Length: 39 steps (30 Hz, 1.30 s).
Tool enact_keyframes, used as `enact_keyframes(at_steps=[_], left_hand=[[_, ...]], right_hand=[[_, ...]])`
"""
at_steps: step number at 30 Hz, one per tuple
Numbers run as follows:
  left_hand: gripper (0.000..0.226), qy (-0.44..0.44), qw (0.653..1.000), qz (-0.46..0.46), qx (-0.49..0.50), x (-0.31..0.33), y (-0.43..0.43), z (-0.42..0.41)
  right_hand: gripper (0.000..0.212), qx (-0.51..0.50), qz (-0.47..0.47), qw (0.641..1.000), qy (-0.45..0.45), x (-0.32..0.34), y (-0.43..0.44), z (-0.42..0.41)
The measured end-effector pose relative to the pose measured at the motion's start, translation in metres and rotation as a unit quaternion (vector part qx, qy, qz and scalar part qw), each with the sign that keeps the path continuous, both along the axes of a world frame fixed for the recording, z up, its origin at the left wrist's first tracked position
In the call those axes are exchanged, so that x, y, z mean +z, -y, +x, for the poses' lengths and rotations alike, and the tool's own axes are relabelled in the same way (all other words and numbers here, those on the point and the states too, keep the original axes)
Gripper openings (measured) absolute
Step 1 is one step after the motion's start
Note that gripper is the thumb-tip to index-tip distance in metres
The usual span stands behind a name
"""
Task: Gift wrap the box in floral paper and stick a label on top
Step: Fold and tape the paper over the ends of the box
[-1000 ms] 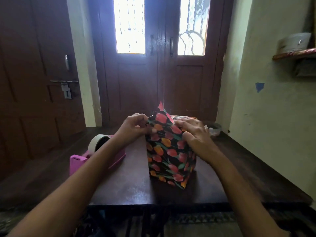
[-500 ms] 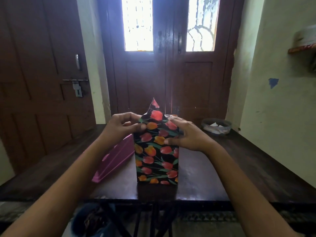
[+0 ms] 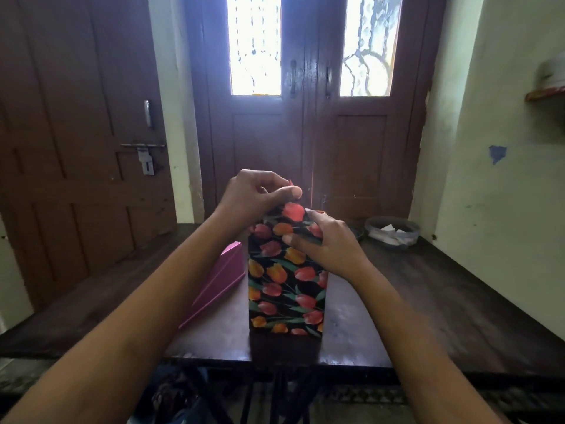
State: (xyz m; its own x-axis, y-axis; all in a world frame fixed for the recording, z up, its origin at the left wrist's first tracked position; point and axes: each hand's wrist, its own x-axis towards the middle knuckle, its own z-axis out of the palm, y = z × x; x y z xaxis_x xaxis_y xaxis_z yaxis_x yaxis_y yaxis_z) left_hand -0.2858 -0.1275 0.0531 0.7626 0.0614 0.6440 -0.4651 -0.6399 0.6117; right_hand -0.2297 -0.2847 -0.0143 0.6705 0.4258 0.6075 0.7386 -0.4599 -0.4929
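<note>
Doors of dark wood stood at the back. The left door [image 3: 76,148] had a metal latch [image 3: 143,157]. A pink thing [image 3: 220,280] lay on the counter [image 3: 443,301], just beside the box on its left. The left arm hid part of it.

The left hand [image 3: 253,194] was up above the top of the box. Its thumb and fingers [image 3: 269,179] were pinched tight on the pointy tip of the paper [image 3: 293,211]. That flap stood up in a peak.

The box [image 3: 287,295] stood tall in the middle of the counter, near the front edge. Black paper with red and orange flowers covered the side that showed. Behind it was a double door [image 3: 305,148] with two bright glass panes.

The right hand [image 3: 327,243] held the top right corner of the box. Its thumb pressed on the front, and its fingers were curled over the top, gripping the box there.

Farther right, a round tub [image 3: 393,232] sat at the back of the counter, well apart from the box. It had white bits inside. The wall [image 3: 489,209] on the right was pale, with a small blue mark [image 3: 497,153] on it. A shelf [image 3: 544,94] stuck out high up at the far right, with something pale on it that I could not make out.
</note>
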Motion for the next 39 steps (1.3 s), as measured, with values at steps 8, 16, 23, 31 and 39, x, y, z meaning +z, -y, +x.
enact_keyframes(at_steps=[8,16,23,31,39], left_hand=[[0.008,-0.062,0.981,-0.157,-0.099,0.013,0.004,-0.007],[0.004,-0.045,0.975,-0.181,-0.118,0.006,0.001,0.004],[0.019,-0.083,0.975,-0.126,-0.163,0.013,-0.01,-0.002],[0.018,-0.13,0.986,-0.078,-0.071,0.003,-0.016,0.01],[0.009,-0.154,0.963,-0.181,-0.124,0.004,-0.021,0.028]], right_hand=[[0.072,-0.007,-0.048,0.999,-0.013,0.008,0.003,-0.003],[0.053,0.058,0.018,0.991,-0.121,0.018,0.008,-0.005],[0.033,0.092,0.172,0.967,-0.165,0.024,0.005,-0.01],[0.028,0.045,0.21,0.971,-0.1,0.015,-0.006,-0.006],[0.093,0.004,0.025,0.994,-0.105,0.012,-0.005,-0.008]])
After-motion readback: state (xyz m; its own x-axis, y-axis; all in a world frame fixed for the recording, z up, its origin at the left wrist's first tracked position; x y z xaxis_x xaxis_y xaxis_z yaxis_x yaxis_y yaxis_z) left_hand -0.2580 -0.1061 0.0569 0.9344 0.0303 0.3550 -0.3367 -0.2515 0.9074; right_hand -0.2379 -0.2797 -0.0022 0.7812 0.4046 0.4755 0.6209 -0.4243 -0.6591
